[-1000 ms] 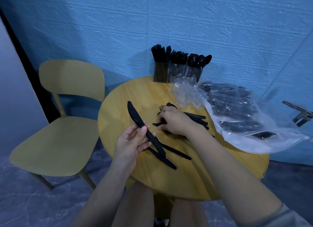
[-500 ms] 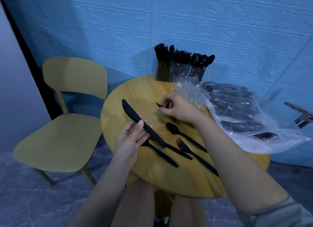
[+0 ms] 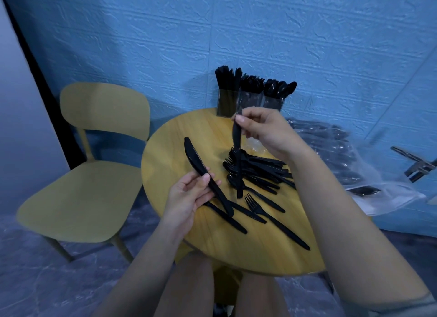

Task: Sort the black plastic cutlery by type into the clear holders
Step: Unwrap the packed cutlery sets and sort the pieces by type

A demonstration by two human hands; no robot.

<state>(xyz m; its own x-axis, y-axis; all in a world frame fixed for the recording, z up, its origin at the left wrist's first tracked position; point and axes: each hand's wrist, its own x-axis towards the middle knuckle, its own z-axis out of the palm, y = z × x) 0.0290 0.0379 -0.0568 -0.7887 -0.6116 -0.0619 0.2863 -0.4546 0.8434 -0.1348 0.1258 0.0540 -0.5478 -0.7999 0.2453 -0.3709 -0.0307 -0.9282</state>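
My left hand (image 3: 189, 198) grips a black plastic knife (image 3: 198, 165) by its handle, blade pointing up and away to the left. My right hand (image 3: 264, 130) pinches a second black knife (image 3: 237, 151) near its top end, and it hangs almost straight down over a pile of black cutlery (image 3: 255, 170) on the round wooden table (image 3: 170, 137). A loose fork (image 3: 272, 219) and other loose pieces (image 3: 227, 217) lie nearer me. Three clear holders (image 3: 228, 104) stand at the table's far edge against the wall, full of black cutlery.
A yellow chair (image 3: 89, 186) stands left of the table. A clear plastic bag (image 3: 335, 160) holding more black cutlery spreads over the table's right side. A metal fitting (image 3: 416, 165) juts out at the far right. My knees show below the table's near edge.
My right hand has risen from the table, lifting a knife that now hangs upright. The left hand keeps its knife in about the same place. The view has shifted a little.
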